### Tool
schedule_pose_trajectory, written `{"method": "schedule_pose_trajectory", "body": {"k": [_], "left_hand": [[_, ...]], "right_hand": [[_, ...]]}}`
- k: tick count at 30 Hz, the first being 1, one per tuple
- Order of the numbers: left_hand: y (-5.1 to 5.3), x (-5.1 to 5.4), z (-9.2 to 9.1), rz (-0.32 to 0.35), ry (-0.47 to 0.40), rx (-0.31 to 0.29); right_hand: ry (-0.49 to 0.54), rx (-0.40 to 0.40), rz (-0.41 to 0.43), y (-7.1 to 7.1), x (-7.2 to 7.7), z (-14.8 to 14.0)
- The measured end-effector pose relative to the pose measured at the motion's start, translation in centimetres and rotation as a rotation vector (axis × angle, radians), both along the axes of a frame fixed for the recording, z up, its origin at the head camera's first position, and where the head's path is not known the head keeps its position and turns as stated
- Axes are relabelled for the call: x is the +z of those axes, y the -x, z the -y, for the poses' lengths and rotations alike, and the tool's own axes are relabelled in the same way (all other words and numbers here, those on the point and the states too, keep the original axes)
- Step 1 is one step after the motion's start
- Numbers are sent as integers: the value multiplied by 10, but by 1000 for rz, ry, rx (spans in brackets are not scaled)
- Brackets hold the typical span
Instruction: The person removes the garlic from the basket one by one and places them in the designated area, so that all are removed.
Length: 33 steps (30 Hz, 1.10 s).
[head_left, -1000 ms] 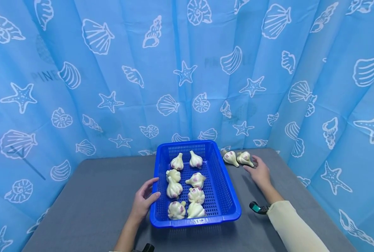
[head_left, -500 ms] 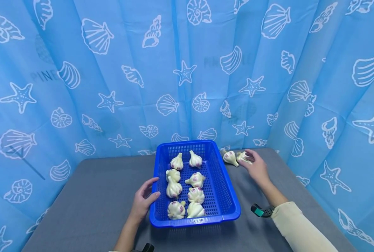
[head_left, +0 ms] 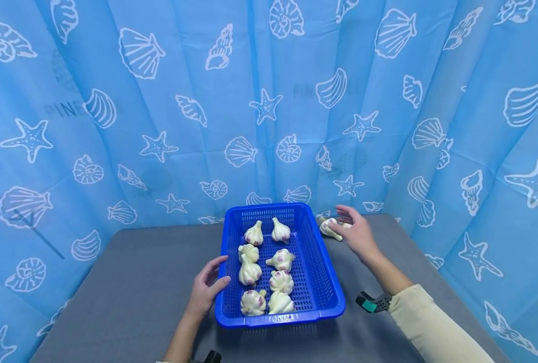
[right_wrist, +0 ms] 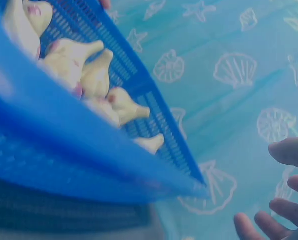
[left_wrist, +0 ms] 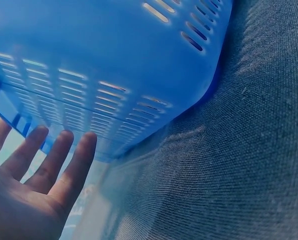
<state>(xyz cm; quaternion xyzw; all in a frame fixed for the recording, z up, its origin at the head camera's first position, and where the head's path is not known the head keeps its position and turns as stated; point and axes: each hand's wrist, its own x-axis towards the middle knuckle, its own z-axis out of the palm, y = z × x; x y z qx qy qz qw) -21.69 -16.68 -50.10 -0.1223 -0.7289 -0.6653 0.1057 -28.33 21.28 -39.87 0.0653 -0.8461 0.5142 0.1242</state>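
Garlic bulb point(head_left: 327, 228) on tabletop point(head_left: 151, 282), just right of blue basket point(head_left: 316, 315), near back edge. Right hand point(head_left: 361, 237) beside it, fingers spread; contact unclear. Eight bulbs point(head_left: 281, 259) inside basket; perforated floor shows along right wall. Left hand point(head_left: 203, 292) spread at left rim. Gray tabletop runs wide leftward; curtain point(head_left: 269, 106) behind.
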Motion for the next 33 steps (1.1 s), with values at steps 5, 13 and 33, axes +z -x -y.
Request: {"method": "schedule_pose_trajectory", "body": {"k": [5, 13, 33], "left_hand": [[0, 0, 0, -8, -3, 2], [1, 0, 0, -17, -6, -6], [4, -3, 1, -46, -12, -9]], "right_hand": [[10, 64, 16, -1, 11, 14], [36, 156, 88, 1, 22, 37], [-48, 310, 245, 16, 20, 78]]}}
